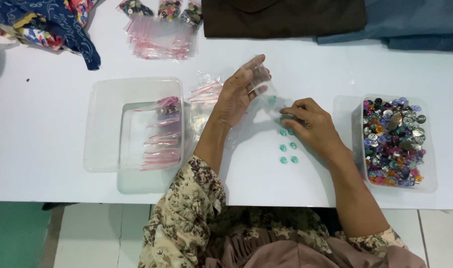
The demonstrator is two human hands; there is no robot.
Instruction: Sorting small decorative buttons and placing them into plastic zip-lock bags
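Teal buttons (288, 147) are lying in paired rows on the white table (47, 124), just beneath and beside the right hand, seemingly laid out for counting. Far left of both hands, a clear tub (104, 94) is holding filled zip bags (159, 136). The left hand (239, 92) is pinching a small clear bag (261, 82), lifting it as if to keep its mouth open. The right hand (311, 124) is gripping a few buttons against the table. Further right, a container (430, 168) is brimming with mixed buttons (392, 141).
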